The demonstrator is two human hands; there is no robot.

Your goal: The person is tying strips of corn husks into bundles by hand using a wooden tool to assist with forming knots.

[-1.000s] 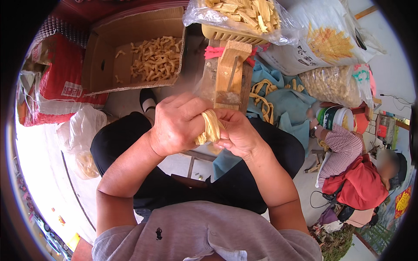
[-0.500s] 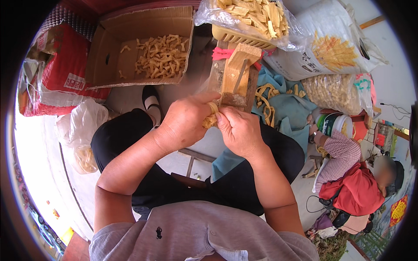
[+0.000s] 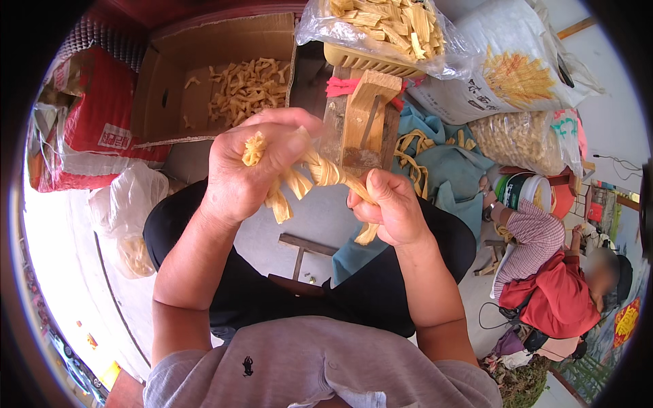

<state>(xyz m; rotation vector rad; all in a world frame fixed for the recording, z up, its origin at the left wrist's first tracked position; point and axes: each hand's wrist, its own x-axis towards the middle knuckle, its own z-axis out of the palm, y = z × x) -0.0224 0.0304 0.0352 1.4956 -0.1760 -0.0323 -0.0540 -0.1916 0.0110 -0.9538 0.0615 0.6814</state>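
Note:
A pale yellow, pliable strip (image 3: 328, 170), twisted and folded over on itself, stretches between my hands above my lap. My left hand (image 3: 235, 173) is closed around one end, its thumb and fingertips slightly blurred. A small ruffled yellow knot (image 3: 254, 149) pokes out of that hand, and loose strip ends hang below it. With thumb against curled fingers, my right hand (image 3: 398, 211) pinches the other end; a short tail drops beneath. Just beyond my hands stands a wooden block with a slot (image 3: 367, 115), mounted on a worn board (image 3: 333, 122).
A cardboard box (image 3: 170, 68) at far left holds several small knotted yellow pieces (image 3: 252, 92). Beyond the block, a yellow basket (image 3: 367, 60) carries cut strips in plastic. Blue cloth (image 3: 452, 177) with loose strips lies right. Another person in red (image 3: 551, 292) sits at the right.
My hands have drawn apart, the left moving left and the right slightly right and down. The twisted strip, bunched between them before, is now stretched out in view.

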